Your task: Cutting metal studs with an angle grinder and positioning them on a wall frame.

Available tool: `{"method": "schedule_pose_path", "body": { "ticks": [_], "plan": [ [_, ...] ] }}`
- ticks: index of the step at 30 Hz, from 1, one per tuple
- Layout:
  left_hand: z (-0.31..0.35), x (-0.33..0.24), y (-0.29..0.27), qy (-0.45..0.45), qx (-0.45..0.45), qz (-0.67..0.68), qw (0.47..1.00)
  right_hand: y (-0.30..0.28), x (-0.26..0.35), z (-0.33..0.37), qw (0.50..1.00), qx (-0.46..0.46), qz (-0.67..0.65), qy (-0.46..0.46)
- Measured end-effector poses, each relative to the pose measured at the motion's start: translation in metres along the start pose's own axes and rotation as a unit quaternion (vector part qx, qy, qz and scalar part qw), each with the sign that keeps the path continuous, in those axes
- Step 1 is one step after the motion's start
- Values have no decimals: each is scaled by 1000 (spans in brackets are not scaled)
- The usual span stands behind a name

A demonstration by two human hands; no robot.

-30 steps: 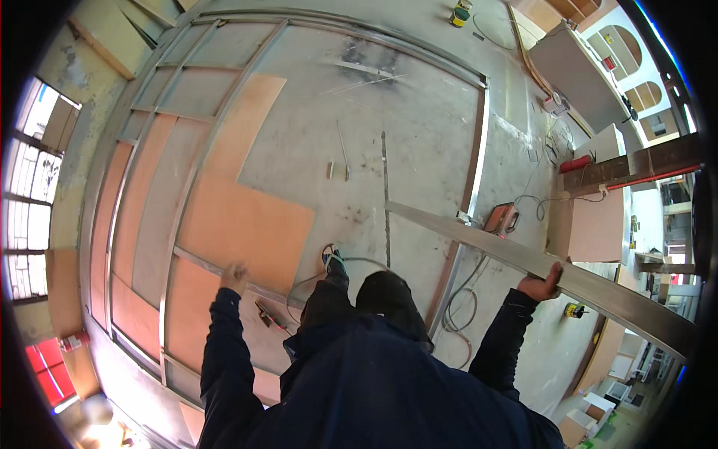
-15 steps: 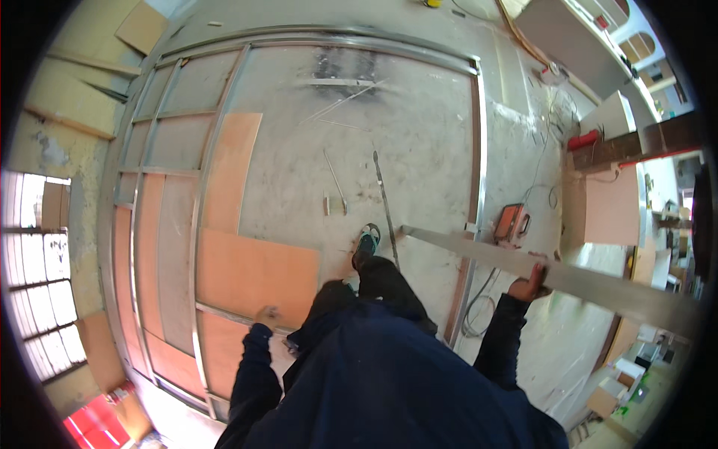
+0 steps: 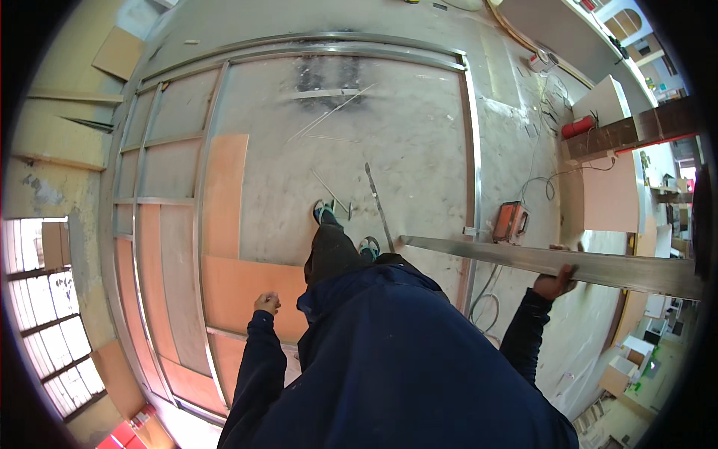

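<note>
Now our right hand (image 3: 557,280) holds the long metal bar (image 3: 553,262), lying sideways to our right; our left hand (image 3: 266,303) hangs curled, empty.

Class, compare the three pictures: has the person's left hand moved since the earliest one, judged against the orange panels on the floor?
Yes. The left hand has come off the floor frame and now hangs free, closed, above the orange panel.
</note>
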State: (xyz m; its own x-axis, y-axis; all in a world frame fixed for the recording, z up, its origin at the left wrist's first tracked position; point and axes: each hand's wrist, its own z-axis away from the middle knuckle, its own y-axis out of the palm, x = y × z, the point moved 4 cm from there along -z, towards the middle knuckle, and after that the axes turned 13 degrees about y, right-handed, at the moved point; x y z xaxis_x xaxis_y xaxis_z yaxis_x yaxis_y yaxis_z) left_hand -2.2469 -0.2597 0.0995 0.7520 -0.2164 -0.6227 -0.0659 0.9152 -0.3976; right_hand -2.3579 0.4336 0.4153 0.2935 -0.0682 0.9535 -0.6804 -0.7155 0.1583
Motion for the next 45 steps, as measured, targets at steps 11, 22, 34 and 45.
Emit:
{"method": "schedule_pose_path", "body": {
  "ticks": [11,22,34,45],
  "plan": [
    [-30,1,9,-108,87,-41,989,5,62,-32,975,-202,86,-43],
    [-200,-178,-46,80,102,-63,990,-22,67,10,935,-325,120,-70],
    [-353,-291,-145,235,246,-125,932,-25,77,94,722,-653,204,-102],
    [-423,-398,-154,145,153,-139,968,8,73,117,718,-650,188,-163]
  ]
}}
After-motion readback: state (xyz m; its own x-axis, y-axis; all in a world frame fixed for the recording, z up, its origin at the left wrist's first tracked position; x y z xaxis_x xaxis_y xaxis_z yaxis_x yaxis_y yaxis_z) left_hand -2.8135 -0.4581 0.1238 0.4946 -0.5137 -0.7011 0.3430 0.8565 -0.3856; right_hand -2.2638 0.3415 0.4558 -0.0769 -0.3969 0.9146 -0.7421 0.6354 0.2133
